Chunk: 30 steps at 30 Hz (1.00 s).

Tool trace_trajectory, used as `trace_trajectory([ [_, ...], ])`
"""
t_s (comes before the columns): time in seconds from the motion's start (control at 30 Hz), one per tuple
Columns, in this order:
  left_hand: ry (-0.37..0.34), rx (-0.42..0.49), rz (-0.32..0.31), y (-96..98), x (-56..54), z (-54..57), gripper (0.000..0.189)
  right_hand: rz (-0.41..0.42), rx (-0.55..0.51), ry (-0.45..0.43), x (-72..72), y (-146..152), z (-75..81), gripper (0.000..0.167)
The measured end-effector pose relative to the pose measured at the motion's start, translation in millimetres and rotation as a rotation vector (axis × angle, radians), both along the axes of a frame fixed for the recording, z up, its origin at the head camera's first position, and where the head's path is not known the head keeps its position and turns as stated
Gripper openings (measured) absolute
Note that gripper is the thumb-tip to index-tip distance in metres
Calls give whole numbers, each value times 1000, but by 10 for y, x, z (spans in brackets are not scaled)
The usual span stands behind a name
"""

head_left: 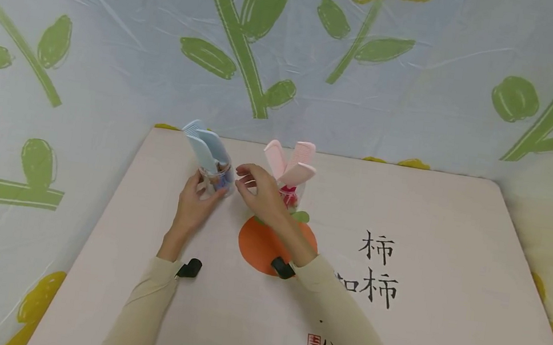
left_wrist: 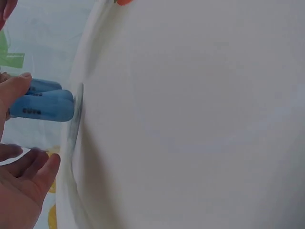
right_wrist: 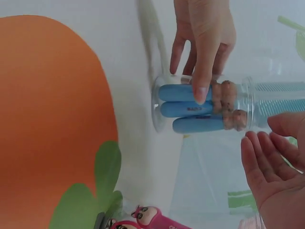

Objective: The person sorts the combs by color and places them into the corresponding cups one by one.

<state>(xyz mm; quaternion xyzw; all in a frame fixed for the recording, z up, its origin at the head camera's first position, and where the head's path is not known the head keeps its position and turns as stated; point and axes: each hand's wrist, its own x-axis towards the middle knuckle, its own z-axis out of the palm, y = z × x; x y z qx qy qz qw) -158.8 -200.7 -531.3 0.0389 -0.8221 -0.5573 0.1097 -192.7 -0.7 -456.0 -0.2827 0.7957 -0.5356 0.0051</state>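
In the head view my left hand (head_left: 191, 208) holds a clear jar (head_left: 207, 182), with thumb and fingers on opposite sides of it. Several pale blue combs (head_left: 201, 150) stand tilted in this jar, teeth end up. Their handles (right_wrist: 190, 109) show as blue figures through the wall in the right wrist view. My right hand (head_left: 264, 197) is just right of that jar, fingers loosely bent, a small gap from the jar and nothing held. Behind it stands a second clear jar (head_left: 299, 197) with several pink combs (head_left: 299, 173); my hand partly covers it.
A pale pink mat (head_left: 454, 246) covers the table, printed with an orange persimmon (head_left: 257, 245) and black characters (head_left: 378, 288). Close behind the jars rises a flower-patterned cloth (head_left: 392, 117), which also runs along the left and right sides.
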Motion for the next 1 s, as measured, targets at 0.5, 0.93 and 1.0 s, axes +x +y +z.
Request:
trace_trajectory([
  [0.5, -49, -170, -95, -149, 135, 13, 68, 16, -75, 120, 226, 366, -96, 13],
  [0.93, -14, -194, -71, -252, 191, 47, 49, 57, -40, 157, 381, 746, -152, 8],
  [1.0, -3, -220, -62, -265, 194, 44, 47, 54, -43, 182, 394, 803, -174, 10],
])
